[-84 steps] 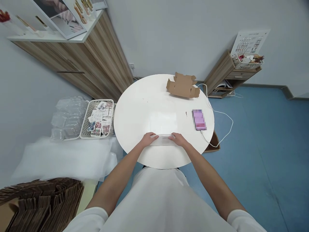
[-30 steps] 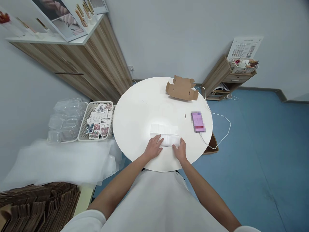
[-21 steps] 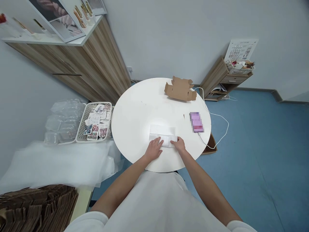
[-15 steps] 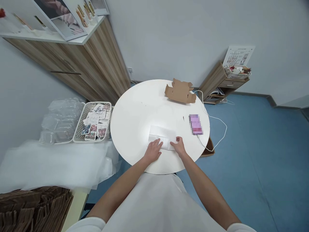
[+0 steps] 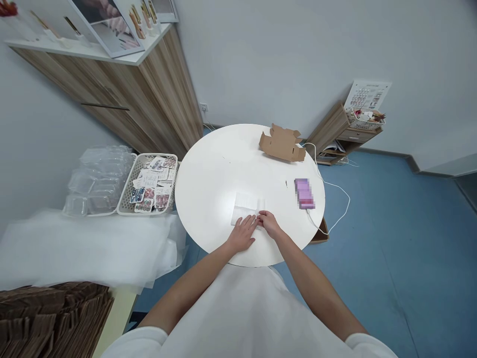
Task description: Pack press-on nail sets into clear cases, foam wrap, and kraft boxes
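Note:
A thin white wrapping sheet [image 5: 245, 201] lies on the round white table, its right side folded in toward the middle. My left hand [image 5: 243, 232] rests on the near part of the sheet with its fingers stretched out and flat. Close beside its fingertips, my right hand [image 5: 269, 223] pinches the folded right edge of the sheet between thumb and fingers. Whatever may lie under the fold is hidden.
On the table [image 5: 208, 174] are an unfolded cardboard box [image 5: 282, 143] and a purple blurred phone-like object [image 5: 304, 194] with a white cable [image 5: 337, 186]. At left stand a basket of nail cards [image 5: 152, 184], clear plastic boxes [image 5: 100, 179], stacked white sheets [image 5: 82, 248] and flat cardboard [image 5: 52, 318].
My right hand has moved left, folding the sheet's right side inward. My left hand stays flat on the sheet. The whole view has shifted slightly.

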`<state>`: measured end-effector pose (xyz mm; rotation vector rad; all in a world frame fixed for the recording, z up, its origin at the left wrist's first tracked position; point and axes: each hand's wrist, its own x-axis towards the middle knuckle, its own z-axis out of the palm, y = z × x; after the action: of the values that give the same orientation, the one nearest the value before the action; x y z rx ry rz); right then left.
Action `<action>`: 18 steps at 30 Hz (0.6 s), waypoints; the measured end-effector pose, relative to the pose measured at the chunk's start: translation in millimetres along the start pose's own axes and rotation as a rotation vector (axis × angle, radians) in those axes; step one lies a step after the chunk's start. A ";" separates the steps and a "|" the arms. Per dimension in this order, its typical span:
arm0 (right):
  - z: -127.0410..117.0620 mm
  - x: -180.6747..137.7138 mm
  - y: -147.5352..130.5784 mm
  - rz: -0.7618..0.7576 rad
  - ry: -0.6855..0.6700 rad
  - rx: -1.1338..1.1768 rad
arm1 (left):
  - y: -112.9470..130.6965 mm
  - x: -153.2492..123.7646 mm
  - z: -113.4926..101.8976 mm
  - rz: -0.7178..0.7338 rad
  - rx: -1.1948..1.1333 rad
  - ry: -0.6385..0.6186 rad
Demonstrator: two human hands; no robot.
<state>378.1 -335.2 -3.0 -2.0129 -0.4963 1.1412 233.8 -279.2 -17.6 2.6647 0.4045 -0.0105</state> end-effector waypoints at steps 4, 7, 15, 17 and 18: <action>-8.3 -2.9 6.8 -0.064 0.030 -0.135 | -4.6 1.0 -0.4 0.040 0.035 -0.063; -8.0 -11.6 14.9 -0.200 0.076 -0.394 | -6.7 0.6 -3.9 0.059 0.023 -0.084; 15.3 -29.7 35.7 -0.274 0.124 -0.718 | -14.8 -40.1 21.8 -0.593 -0.464 0.128; 16.8 -34.6 38.1 -0.281 0.105 -0.687 | -18.9 -47.8 28.8 -0.713 -0.653 0.150; 17.1 -37.5 39.1 -0.282 0.095 -0.676 | -20.7 -49.1 30.3 -0.738 -0.712 0.150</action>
<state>342.6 -377.1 -17.6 -2.4338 -1.1963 0.7519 182.6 -288.2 -50.2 1.7132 1.1667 0.0902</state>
